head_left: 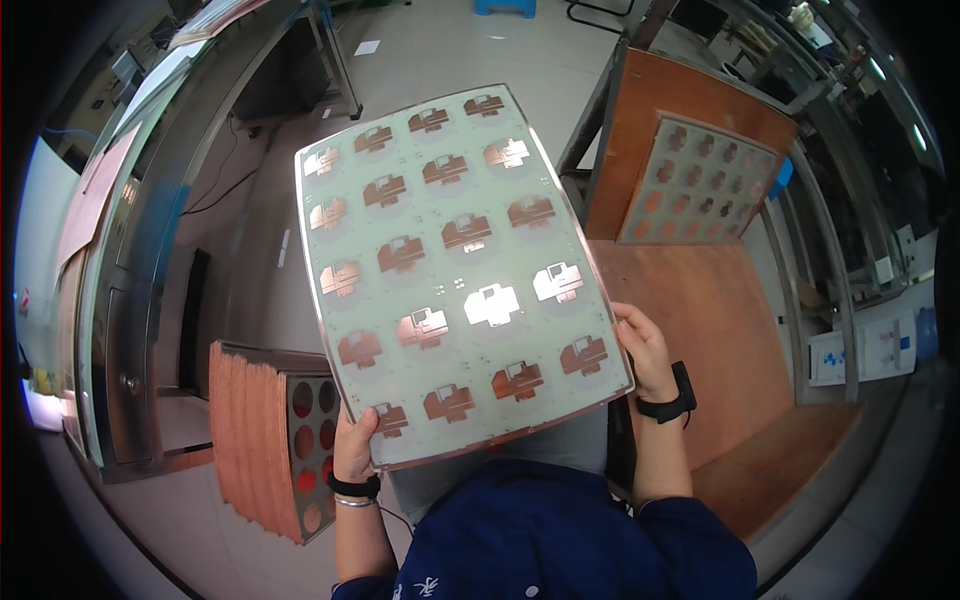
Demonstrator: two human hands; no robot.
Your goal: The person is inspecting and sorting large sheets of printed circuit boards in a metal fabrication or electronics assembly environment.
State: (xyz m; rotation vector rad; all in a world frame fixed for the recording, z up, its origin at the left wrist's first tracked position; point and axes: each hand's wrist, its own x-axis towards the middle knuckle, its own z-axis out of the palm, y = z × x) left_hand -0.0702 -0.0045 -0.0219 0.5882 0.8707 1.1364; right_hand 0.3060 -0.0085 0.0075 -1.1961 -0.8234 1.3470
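Held up toward the camera, one large pale green panel (450,285) tilts in the person's two hands, above the lap. Its rectangular face carries copper-coloured shapes (466,232) in four columns of five; several catch the light and gleam almost white, while the others look dull brown. Small dark specks dot the green between them, and a thin bright rim runs round the border.

At the panel's lower left corner, the left hand (354,445) pinches the edge — thumb over the face, fingers mostly hidden. Opposite, the right hand (645,350) is closed on the right edge, just above the lower right corner, its elbow bent. Both hands are thus holding the same panel, and each wrist wears a black band.

Just below the panel come the person's navy shirt (560,545) and grey trousers (570,437). Left of its lower corner stands a reddish-brown stack (245,440), its grey side marked with red and copper discs. To the panel's right, a second panel (690,185) with oval copper marks leans against an upright brown board (635,120) — beneath it spreads a brown platform (690,330). Farther left is a metal cabinet (135,350); beyond the panel's top edge, pale floor (430,50) reaches a blue stool (505,8).
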